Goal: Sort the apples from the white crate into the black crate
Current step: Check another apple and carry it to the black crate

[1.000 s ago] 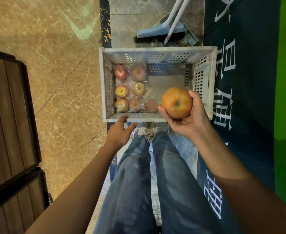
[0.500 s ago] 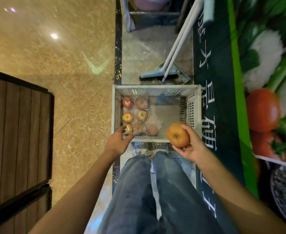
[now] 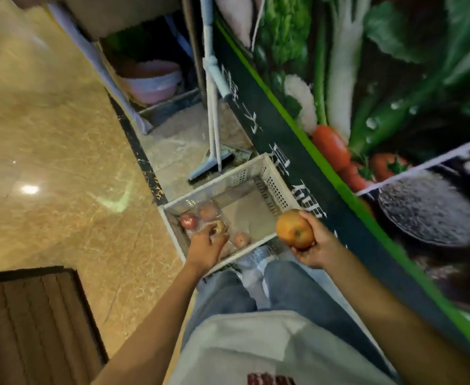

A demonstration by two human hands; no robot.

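The white crate [image 3: 273, 181] stands on the floor in front of my feet, against the wall. Inside it, on the left, lie several plastic-wrapped apples; one red apple [image 3: 188, 221] and another [image 3: 241, 239] show plainly. My left hand [image 3: 206, 247] reaches into the crate, fingers apart, its tips touching a wrapped apple [image 3: 219, 226]. My right hand [image 3: 315, 244] holds a large orange-red apple [image 3: 294, 228] above the crate's near right corner. No black crate is in view.
A broom and dustpan [image 3: 213, 159] lean just behind the crate. Further back, a pink basin [image 3: 150, 83] sits under a stand. A vegetable poster wall [image 3: 353, 93] runs along the right. Dark wooden boards [image 3: 33, 315] lie at lower left, beside polished marble floor [image 3: 61, 162].
My left hand has moved forward from the crate's near edge into the crate onto the wrapped apples. The right hand has drifted right with its apple. The view has tilted and risen.
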